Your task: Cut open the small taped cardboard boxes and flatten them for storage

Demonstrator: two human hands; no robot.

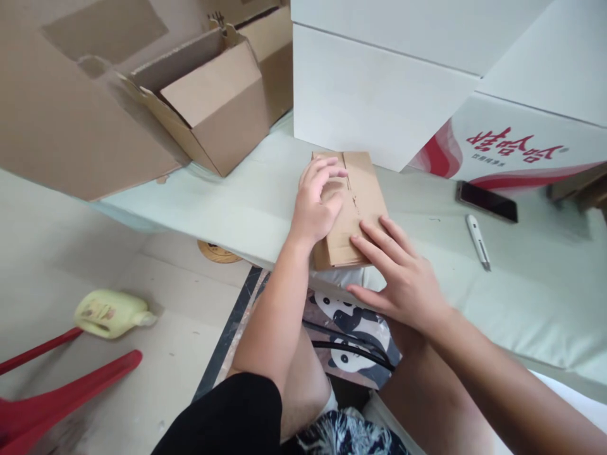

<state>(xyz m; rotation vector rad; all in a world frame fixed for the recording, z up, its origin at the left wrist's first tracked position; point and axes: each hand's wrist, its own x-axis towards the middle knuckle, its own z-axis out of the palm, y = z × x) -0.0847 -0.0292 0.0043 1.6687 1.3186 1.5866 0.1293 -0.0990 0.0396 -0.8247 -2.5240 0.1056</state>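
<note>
A small brown cardboard box (365,180) lies flat at the front edge of the cloth-covered table (246,202), its top flaps folded together along a slightly torn seam. My left hand (318,199) rests over the box's left side, fingers curved and apart from the thumb, with nothing gripped. Across the near right part of the box top, my right hand (398,272) lies with fingers spread and thumb stretched out below the near edge. Right of the box is a white utility knife (477,241), and a dark phone (487,201) lies beyond it.
White boxes (374,88) are stacked behind the small box. Open brown cartons (227,107) stand at the back left beside a large cardboard sheet (71,114). On the floor lie a yellow bottle (111,314) and red plastic legs (95,385). A panda-printed bag (351,328) is below the table edge.
</note>
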